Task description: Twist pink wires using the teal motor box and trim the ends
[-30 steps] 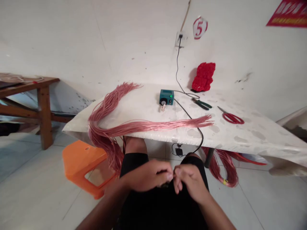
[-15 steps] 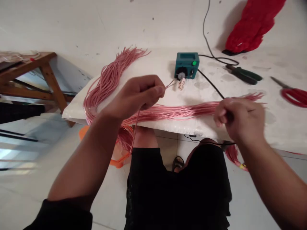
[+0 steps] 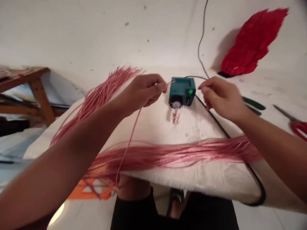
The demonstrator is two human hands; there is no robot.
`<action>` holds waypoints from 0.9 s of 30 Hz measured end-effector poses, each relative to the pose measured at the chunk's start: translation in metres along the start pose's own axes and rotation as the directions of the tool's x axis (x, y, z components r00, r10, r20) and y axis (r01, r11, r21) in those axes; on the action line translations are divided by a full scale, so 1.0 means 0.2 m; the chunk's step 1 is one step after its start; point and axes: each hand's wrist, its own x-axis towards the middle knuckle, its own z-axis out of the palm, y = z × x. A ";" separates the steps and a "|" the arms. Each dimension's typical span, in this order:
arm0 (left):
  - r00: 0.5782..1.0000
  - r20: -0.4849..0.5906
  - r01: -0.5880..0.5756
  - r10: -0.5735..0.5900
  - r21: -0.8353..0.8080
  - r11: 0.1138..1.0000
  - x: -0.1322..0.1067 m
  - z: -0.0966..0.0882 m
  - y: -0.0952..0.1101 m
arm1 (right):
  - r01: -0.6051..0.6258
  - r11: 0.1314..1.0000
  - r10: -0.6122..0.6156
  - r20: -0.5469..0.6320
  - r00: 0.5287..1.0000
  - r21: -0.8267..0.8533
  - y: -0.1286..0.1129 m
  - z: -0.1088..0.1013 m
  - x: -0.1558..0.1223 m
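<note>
Roughly, by size:

- White-covered work table [image 3: 203, 127] fills the middle of the view; wall behind it at 12 o'clock.
- Long bundle of glossy pink cords [image 3: 179, 155] lies across the near edge, 8 to 4 o'clock. A second sheaf of the same pink cords [image 3: 100, 94] fans away toward 10 o'clock.
- Red fluffy heap [image 3: 251, 41] leans on the wall at 2 o'clock.
- Left hand [image 3: 141, 92], 11 o'clock of centre: thumb and forefinger closed tight on one single pink cord [image 3: 130, 140]. Its short tip sticks out toward the box, and the rest trails down past the near table edge at 7 o'clock.
- Right hand [image 3: 222, 97], at 2 o'clock, just beside the box: fingers half curled and blurred, nothing seen in them; cannot tell whether they pinch anything.
- Small teal plastic box with a green lamp [image 3: 182, 91] sits between the two hands at 12 o'clock, with a thin black cable [image 3: 230, 137] running off it to 4 o'clock.
- Green-handled pliers [image 3: 254, 104] and red-handled scissors [image 3: 298, 126] lie at 3 o'clock, well apart from both hands.
- Short pink offcuts [image 3: 176, 116] lie just before the box front.
- Judgement: the pinch sits close to the tip, which should keep the limp end straight and aimable. A grip further back would likely let it droop. Slack in the trailing length looks safer than tension against the bundle.
</note>
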 end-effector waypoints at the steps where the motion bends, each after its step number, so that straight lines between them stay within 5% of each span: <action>1: 0.999 -0.014 0.040 -0.040 -0.029 0.999 0.05 -0.02 -0.03 | 0.001 1.000 0.000 0.019 1.000 -0.031 0.05 0.03 0.06; 7: 0.991 -0.019 0.128 -0.131 -0.110 0.986 0.30 -0.18 -0.22 | -0.001 0.980 0.000 -0.006 1.000 -0.201 0.19 0.19 0.27; 16: 0.920 0.328 0.326 -0.215 -0.335 0.884 0.39 -0.20 -0.65 | -0.030 0.998 0.037 0.120 0.992 -0.061 0.31 0.22 0.20; 27: 0.887 0.402 0.402 -0.227 -0.430 0.809 0.38 -0.24 -0.67 | -0.026 0.997 0.033 0.092 0.995 -0.077 0.31 0.23 0.19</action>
